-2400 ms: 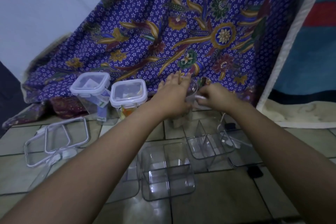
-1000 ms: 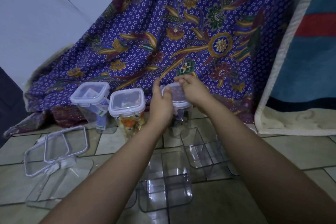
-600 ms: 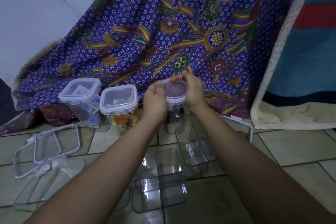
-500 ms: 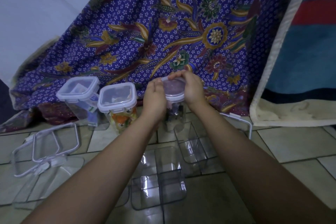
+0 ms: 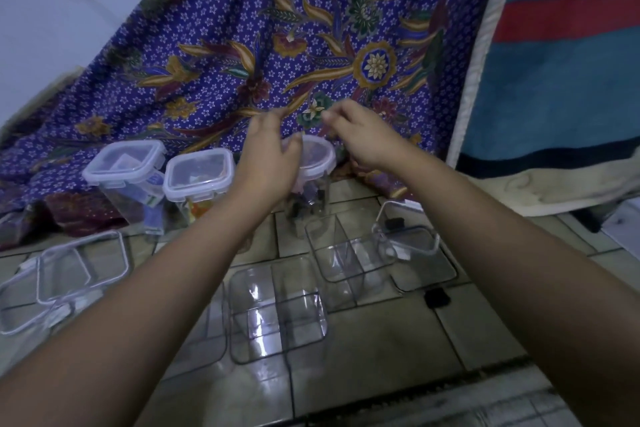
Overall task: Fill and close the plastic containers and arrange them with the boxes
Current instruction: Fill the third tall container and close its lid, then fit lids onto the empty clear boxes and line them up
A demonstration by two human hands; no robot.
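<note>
On the tiled floor [image 5: 398, 350], toward twelve o'clock, three lidded plastic containers stand in a row against the foot of a purple flowered cloth [image 5: 277, 45]. At ten o'clock is the left container [image 5: 126, 180], just beside it the middle container [image 5: 199, 184], both with white-rimmed lids seated. The third container [image 5: 311, 184] stands at twelve o'clock, its lid [image 5: 317, 156] resting on top and dark contents showing through the clear wall.

The left hand [image 5: 268, 156] is at that lid's near-left edge, fingers loosely spread, thumb touching or just over the rim; it grips nothing that I can see. The right hand [image 5: 360, 137] hovers at one o'clock above the lid's far-right side, fingers curled and apart from it, holding nothing.

Closer in, at six o'clock, an empty clear box [image 5: 277, 308] with inner dividers lies on the tiles, a second divided box [image 5: 346, 253] just beyond it. At three o'clock lies an open clear container [image 5: 415, 253] with a loose lid at its top. At nine o'clock two spare lids [image 5: 69, 270] overlap, lying flat. A blue and red blanket [image 5: 561, 62] hangs at two o'clock.
</note>
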